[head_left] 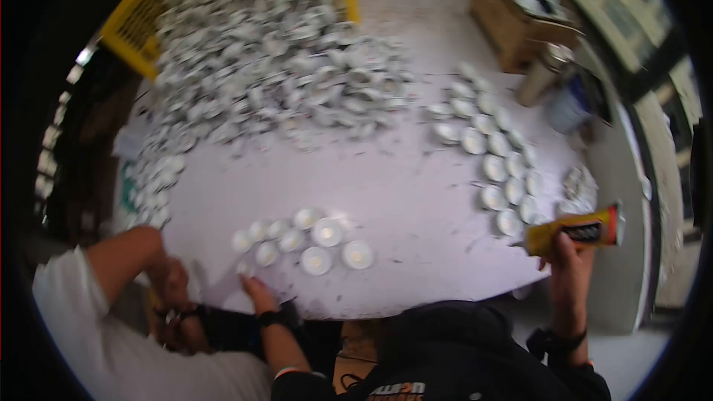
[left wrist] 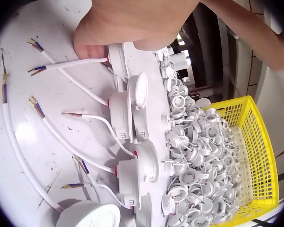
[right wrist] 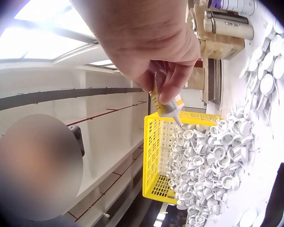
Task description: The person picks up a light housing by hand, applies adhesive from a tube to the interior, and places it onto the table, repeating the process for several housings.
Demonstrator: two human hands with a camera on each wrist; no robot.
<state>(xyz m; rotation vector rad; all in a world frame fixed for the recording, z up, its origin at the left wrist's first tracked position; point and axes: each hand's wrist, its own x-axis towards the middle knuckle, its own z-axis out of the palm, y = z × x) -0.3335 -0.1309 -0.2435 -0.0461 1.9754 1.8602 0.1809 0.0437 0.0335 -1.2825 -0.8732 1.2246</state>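
My left hand (head_left: pixel 261 298) is at the table's front edge. In the left wrist view its fingers (left wrist: pixel 89 51) come down around a white downlight (left wrist: pixel 117 61) with a short white cable; the grip is partly hidden by the hand. Beside it stand several more downlights (left wrist: pixel 120 113), their stripped brown and blue wire ends lying on the tabletop. Out at the right side, my right hand (head_left: pixel 568 271) grips a yellow glue tube (head_left: pixel 579 230) with a dark label. Its pointed nozzle (right wrist: pixel 178 120) projects past the fingers in the right wrist view.
Loose downlights (head_left: pixel 282 52) spill from a yellow crate (head_left: pixel 134 33) at the back left. Rows of downlights (head_left: pixel 494 167) stand at the right, near a steel flask (head_left: pixel 546 74) and a cardboard box (head_left: pixel 512 26). Another person in a white shirt (head_left: pixel 148 349) works close on the left.
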